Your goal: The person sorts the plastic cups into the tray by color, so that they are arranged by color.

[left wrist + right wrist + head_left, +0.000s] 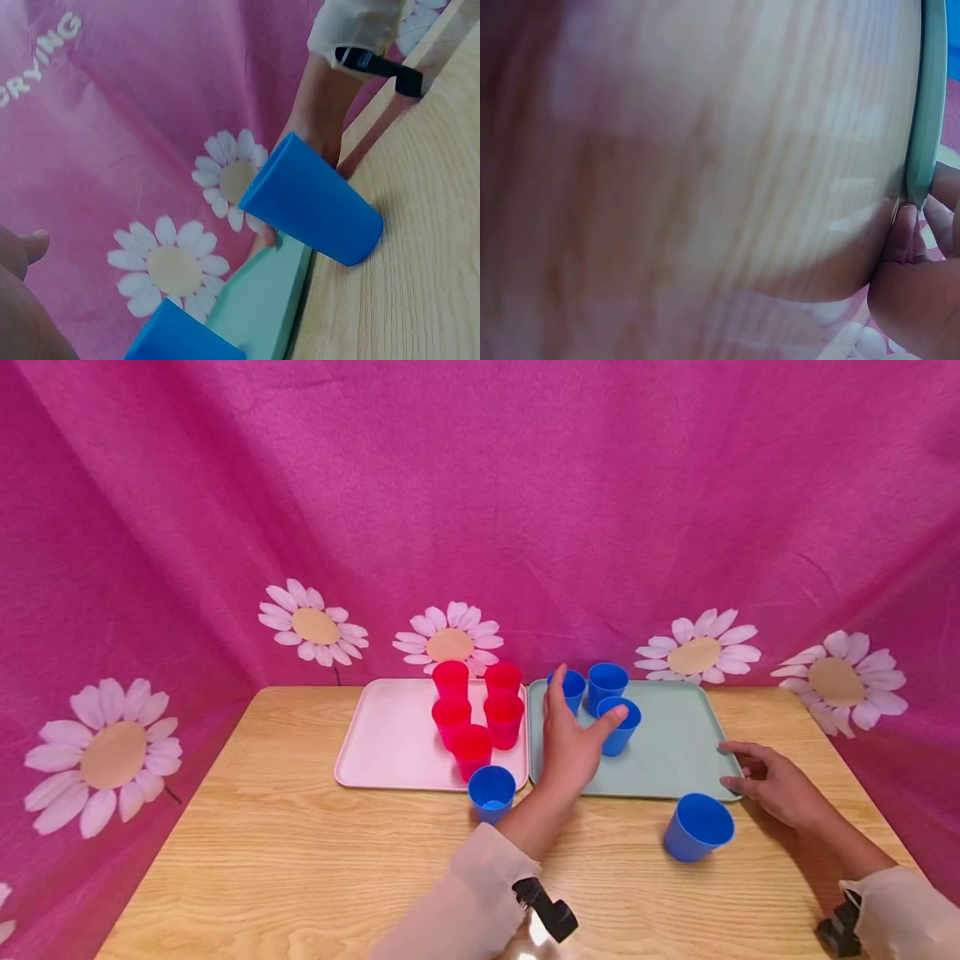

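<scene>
My left hand hovers open over the left side of the green tray, holding nothing. Its thumb lies close to the nearest of three blue cups standing there. My right hand rests with relaxed fingers against the tray's front right corner; in the right wrist view its fingertips touch the tray rim. A blue cup stands on the table just left of that hand. Another blue cup stands on the table in front of the pink tray, left of my left forearm.
Several red cups stand clustered on the pink tray's right side. The wooden table is walled by a pink daisy-print cloth at the back and sides.
</scene>
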